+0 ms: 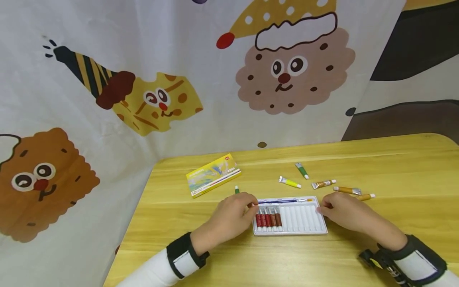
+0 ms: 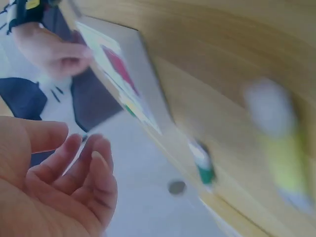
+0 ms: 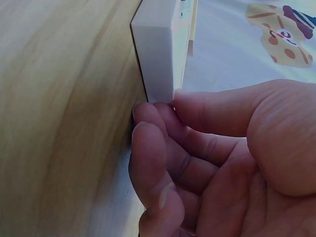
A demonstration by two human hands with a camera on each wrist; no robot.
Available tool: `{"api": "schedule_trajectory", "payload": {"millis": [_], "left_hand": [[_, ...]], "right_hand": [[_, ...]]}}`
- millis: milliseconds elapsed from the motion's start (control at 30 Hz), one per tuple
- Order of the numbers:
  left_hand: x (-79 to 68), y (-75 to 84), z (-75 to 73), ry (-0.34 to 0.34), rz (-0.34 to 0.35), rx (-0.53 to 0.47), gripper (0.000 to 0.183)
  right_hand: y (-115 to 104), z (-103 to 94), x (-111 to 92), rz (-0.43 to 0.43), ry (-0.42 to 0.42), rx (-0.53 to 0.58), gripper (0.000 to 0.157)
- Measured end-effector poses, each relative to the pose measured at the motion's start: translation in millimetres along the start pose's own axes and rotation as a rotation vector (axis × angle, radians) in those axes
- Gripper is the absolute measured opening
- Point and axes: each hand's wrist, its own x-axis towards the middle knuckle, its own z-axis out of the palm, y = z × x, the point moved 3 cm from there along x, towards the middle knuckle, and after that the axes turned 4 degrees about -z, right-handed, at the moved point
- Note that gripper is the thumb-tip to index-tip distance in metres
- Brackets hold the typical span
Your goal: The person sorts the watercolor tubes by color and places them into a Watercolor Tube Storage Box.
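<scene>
One white tray [image 1: 304, 220], right grip [image 1: 345, 211] pinching one end, left grip [image 1: 231, 215] loosely curled near the other, empty

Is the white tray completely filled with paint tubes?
No, the white tray holds tubes at the left, but its right slots are bare.

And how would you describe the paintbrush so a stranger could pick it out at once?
On the wooden table, find the white tray between the left hand and the right hand. Along its far edge lies the paintbrush, long, slim and blue-handled, unlike the short red and brown tubes on its near side.
</scene>
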Motion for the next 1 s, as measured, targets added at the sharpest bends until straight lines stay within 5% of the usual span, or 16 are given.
{"api": "schedule_trajectory", "payload": {"millis": [233, 367, 467, 667, 1000], "left_hand": [[-27.9, -44.8, -22.3, 0.09, -0.225, 0.061, 0.011], [-44.0, -62.1, -27.8, 0.042, -0.408, 0.056, 0.031], [-53.2, -69.3, -27.4, -0.031, -0.482, 0.074, 0.044], [-61.2, -75.1, -19.9, -0.172, -0.541, 0.069, 0.047], [-61.6, -76.3, -12.7, -0.202, -0.546, -0.078, 0.037]], "right_hand": [[0, -0.7, 1, -0.006, 0.007, -0.008, 0.024], [0, -0.6, 1, 0.004, 0.002, -0.003, 0.024], [1, -0.7, 2, 0.009, -0.001, 0.001, 0.023], [1, -0.6, 2, 0.02, -0.014, 0.007, 0.021], [1, 0.0, 2, 0.019, -0.01, -0.004, 0.024]]}}
